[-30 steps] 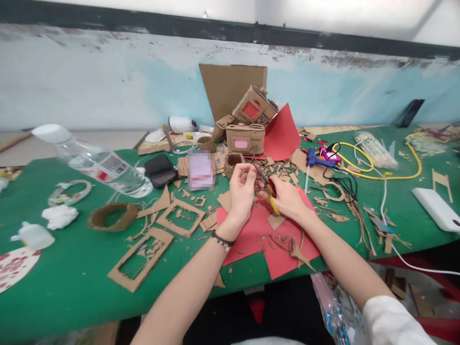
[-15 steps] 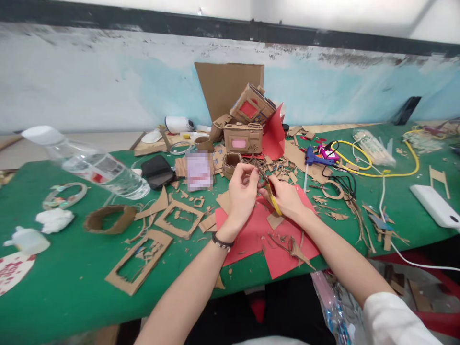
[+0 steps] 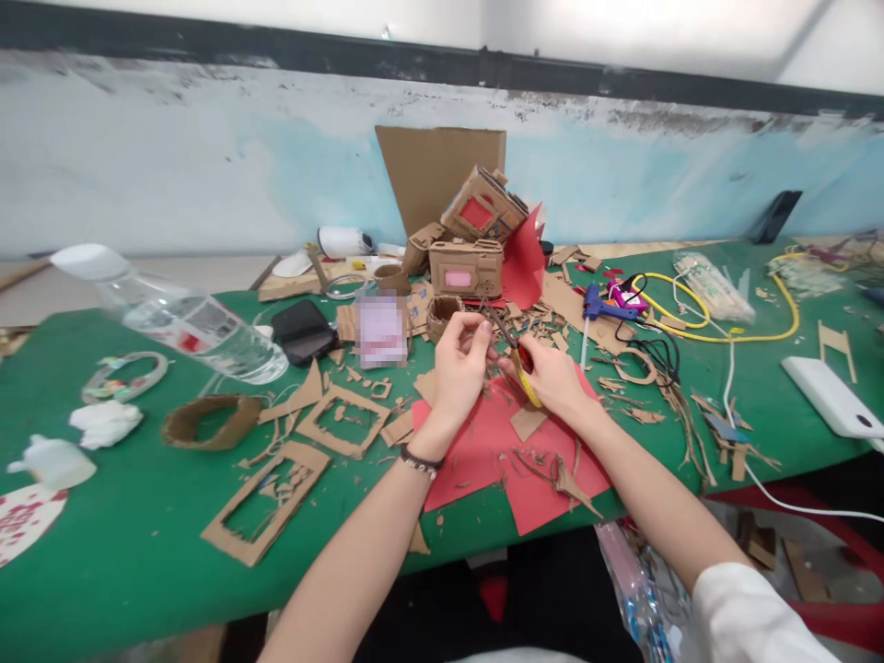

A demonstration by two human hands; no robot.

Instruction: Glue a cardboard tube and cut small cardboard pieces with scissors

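Observation:
My left hand pinches a small cardboard piece above the green table. My right hand grips scissors with yellow and red handles, their blades pointing up-left toward that piece. Both hands hover over red paper sheets strewn with cardboard scraps. A small cardboard ring stands just beyond my left hand.
Cardboard frames and a cardboard band lie at the left, near a tipped water bottle and a phone. Cardboard model boxes stand at the back. A blue glue gun, yellow cable and white device lie at the right.
My hands stay together at the same spot with small shifts of the fingers and scissors. The red sheet behind the cardboard boxes now stands folded narrower than a second ago.

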